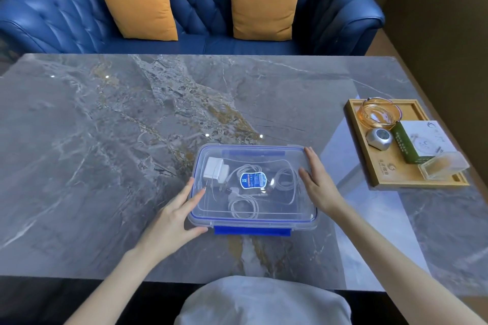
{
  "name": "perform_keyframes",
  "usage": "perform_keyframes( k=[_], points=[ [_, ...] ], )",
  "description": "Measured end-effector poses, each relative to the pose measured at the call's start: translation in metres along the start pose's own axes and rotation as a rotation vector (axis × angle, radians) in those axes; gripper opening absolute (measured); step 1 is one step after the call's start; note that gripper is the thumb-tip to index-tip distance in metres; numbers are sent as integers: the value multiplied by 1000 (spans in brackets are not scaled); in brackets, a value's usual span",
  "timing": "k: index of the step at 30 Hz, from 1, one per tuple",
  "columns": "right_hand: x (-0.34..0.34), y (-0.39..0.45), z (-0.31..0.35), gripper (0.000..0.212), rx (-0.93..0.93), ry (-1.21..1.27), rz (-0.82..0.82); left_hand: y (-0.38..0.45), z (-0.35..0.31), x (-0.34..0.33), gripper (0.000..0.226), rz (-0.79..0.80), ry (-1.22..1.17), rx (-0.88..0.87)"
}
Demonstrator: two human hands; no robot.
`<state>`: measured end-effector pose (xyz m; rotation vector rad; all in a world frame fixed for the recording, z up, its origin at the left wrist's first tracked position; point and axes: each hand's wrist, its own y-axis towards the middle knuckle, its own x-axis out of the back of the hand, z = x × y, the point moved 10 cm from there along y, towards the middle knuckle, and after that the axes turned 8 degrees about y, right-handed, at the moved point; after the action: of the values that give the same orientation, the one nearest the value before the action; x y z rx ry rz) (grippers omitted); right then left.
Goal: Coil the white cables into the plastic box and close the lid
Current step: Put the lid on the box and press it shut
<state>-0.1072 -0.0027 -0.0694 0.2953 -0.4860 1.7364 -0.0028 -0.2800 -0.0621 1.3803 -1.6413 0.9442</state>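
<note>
Hands (pixel 177 215) flanking lidded box (pixel 253 215)

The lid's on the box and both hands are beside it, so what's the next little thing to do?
Probably snap down the blue latch at the near edge. The lid already lies on the box, the cables are inside, and the left hand and right hand rest open on its sides.

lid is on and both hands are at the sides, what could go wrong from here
1. The near blue clip sticks out flat, so it looks unlatched; lifting the plastic box now might pop the lid.
2. The left hand and right hand press only the short edges with straight fingers, so the box might slide on the smooth marble table.
3. A white cable lies near the front wall and might catch under the rim.
</note>
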Motion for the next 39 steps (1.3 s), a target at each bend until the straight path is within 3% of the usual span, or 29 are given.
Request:
perform_keyframes(
  k=[11, 15, 18, 20, 22, 25, 28, 31, 35, 39],
  points=[
    [3, -1, -4, 53, 9, -21, -13, 1, 5, 4, 82, -31, -79, 40],
    [5, -1, 5, 54, 51, -518, -3, -5, -8, -1, 86, 65, 82, 83],
    [5, -9, 19, 51, 86, -781, -54, -8, -19, -1, 107, 64, 236, 125],
    [-2, -21, 32, 46, 179, -793, -74, -5, -29, 2, 105, -11, 287, 88],
    [-17, -41, 47, 42, 341, -756, -53, -3, -45, 3, 82, -80, 349, -22],
    [-52, -78, 55, 47, 519, -704, 110, -4, -66, -14, 61, -42, 434, -187],
    [-73, -97, 41, 63, 524, -710, 184, -7, -70, -33, 76, -1, 534, -265],
    [-85, -98, 27, 85, 533, -930, 167, -5, -68, -40, 97, -20, 584, -258],
    [-87, -101, 30, 57, 644, -1069, -8, -4, -72, -38, 95, -118, 597, -231],
    [-83, -101, 30, 71, 696, -911, 59, -6, -72, -34, 91, -116, 511, -244]
  ],
)
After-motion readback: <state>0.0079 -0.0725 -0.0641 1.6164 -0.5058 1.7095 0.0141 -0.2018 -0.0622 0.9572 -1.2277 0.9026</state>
